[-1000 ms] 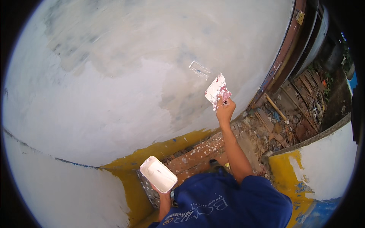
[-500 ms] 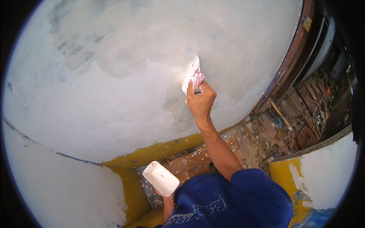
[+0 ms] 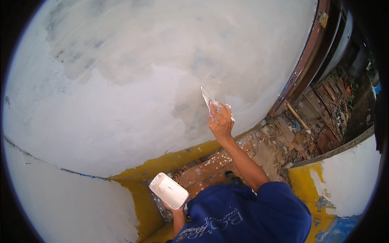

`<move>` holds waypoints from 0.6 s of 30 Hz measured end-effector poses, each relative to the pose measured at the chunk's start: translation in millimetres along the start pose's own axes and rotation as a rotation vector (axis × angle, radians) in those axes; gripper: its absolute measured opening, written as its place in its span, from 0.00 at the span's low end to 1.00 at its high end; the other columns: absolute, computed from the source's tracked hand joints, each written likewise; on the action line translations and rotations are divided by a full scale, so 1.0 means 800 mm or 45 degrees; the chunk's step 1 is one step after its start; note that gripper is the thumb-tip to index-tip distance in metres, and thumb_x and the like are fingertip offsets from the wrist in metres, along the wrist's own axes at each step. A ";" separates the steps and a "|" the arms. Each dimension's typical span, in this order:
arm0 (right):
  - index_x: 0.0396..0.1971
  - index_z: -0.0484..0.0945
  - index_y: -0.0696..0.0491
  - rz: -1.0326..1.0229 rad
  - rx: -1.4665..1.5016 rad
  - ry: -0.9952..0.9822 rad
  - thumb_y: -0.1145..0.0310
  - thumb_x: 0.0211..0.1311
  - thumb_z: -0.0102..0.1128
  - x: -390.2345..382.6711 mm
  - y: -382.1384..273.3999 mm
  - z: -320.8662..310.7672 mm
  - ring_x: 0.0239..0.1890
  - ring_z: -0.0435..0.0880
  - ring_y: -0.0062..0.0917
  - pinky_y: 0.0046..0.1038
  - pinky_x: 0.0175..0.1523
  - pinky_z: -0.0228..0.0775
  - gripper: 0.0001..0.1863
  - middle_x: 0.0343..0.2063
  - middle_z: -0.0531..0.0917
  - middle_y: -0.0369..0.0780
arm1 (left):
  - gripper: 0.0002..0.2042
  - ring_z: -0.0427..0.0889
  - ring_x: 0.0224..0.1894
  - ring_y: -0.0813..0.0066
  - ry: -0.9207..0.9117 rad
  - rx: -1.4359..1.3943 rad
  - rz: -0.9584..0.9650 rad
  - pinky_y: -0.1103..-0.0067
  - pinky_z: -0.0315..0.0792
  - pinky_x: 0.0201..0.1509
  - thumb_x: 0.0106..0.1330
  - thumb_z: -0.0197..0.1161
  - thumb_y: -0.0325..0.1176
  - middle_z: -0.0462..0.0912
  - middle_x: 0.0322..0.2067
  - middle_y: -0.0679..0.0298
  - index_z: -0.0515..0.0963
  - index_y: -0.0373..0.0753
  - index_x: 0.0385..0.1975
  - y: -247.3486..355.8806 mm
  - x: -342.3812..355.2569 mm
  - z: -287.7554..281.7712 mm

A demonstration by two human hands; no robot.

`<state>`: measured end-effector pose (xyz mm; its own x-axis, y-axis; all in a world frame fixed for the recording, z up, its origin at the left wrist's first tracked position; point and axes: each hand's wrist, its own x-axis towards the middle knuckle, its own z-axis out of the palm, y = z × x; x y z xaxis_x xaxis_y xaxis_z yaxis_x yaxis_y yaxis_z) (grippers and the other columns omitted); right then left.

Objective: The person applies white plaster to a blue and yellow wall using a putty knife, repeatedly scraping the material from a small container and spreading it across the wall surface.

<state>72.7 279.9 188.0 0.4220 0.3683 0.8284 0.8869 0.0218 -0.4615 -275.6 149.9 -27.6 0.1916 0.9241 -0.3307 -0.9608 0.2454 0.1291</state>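
Right hand: your right hand is raised to the white wall, fingers closed around the handle of a putty knife.
Putty knife: its thin blade lies against the wall, over a greyish, uneven patch of filler.
Left hand: your left hand is low by your chest, fingers gripping the white tray from beneath.
Tray: it is tilted and smeared with white putty.
Below: a yellow band edges the wall, above spattered wooden planks and rubble.
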 end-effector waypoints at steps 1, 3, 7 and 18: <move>0.35 0.81 0.59 -0.042 0.068 0.069 0.78 0.47 0.62 0.000 0.009 -0.013 0.37 0.79 0.39 0.36 0.38 0.73 0.12 0.35 0.81 0.45 | 0.29 0.74 0.54 0.51 -0.003 -0.014 0.002 0.54 0.68 0.58 0.64 0.47 0.56 0.74 0.54 0.55 0.68 0.44 0.58 0.002 0.002 0.003; 0.33 0.81 0.60 0.151 0.139 0.098 0.78 0.49 0.61 0.000 0.045 -0.026 0.35 0.79 0.40 0.36 0.36 0.72 0.09 0.33 0.81 0.46 | 0.29 0.74 0.54 0.51 -0.030 -0.007 -0.001 0.54 0.68 0.58 0.64 0.47 0.56 0.75 0.54 0.55 0.68 0.44 0.58 -0.003 0.004 0.011; 0.28 0.79 0.64 0.748 0.356 0.138 0.76 0.54 0.58 0.020 0.059 -0.001 0.29 0.80 0.41 0.35 0.34 0.70 0.06 0.29 0.81 0.47 | 0.28 0.75 0.54 0.51 -0.070 0.017 -0.005 0.54 0.68 0.58 0.64 0.48 0.56 0.75 0.54 0.55 0.68 0.44 0.58 -0.011 0.006 0.018; 0.38 0.81 0.60 0.176 0.250 0.188 0.77 0.51 0.61 0.046 -0.011 -0.013 0.36 0.79 0.37 0.34 0.42 0.71 0.13 0.36 0.82 0.45 | 0.28 0.75 0.54 0.51 -0.151 0.013 0.067 0.53 0.69 0.58 0.64 0.49 0.55 0.75 0.54 0.56 0.68 0.44 0.59 -0.021 -0.011 0.027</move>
<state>82.5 283.6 226.2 0.5721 0.2415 0.7838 0.7715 0.1658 -0.6142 -257.0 143.8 -6.5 0.1639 0.9638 -0.2104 -0.9681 0.1981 0.1534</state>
